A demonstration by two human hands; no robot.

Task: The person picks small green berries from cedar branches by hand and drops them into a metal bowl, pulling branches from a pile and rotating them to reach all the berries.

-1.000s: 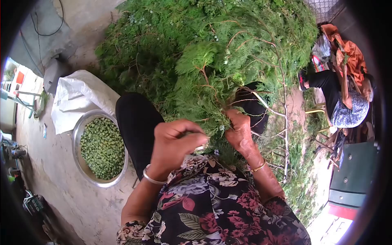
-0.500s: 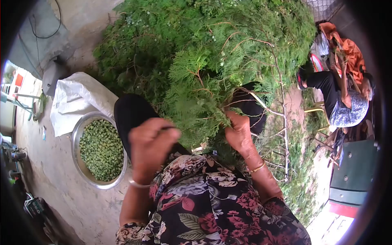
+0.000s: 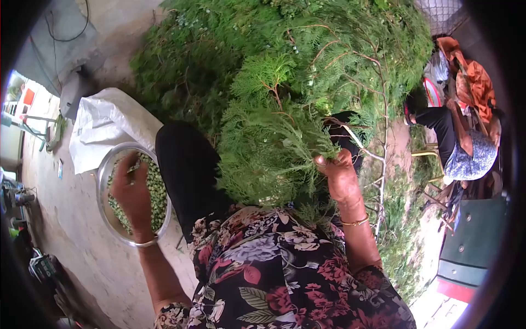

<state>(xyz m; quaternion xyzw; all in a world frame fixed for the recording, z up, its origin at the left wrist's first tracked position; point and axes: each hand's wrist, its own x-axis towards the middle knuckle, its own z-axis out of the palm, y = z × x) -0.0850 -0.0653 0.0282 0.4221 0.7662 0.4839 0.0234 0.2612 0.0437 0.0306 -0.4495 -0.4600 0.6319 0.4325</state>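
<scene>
Right fingers point(image 3: 330, 160) clamped on green branch point(image 3: 296, 147) | left fingers point(image 3: 125, 166) now over bowl point(image 3: 103, 204), earlier beside it | left grip unclear

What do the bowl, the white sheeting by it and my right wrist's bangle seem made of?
The bowl: probably metal, perhaps steel or aluminium; its rim is silvery and shiny. The white sheeting: likely plastic, with a slight sheen and stiff creases. The bangle: apparently polished metal, gold-coloured and glinting; solid or plated, I can't tell.
</scene>
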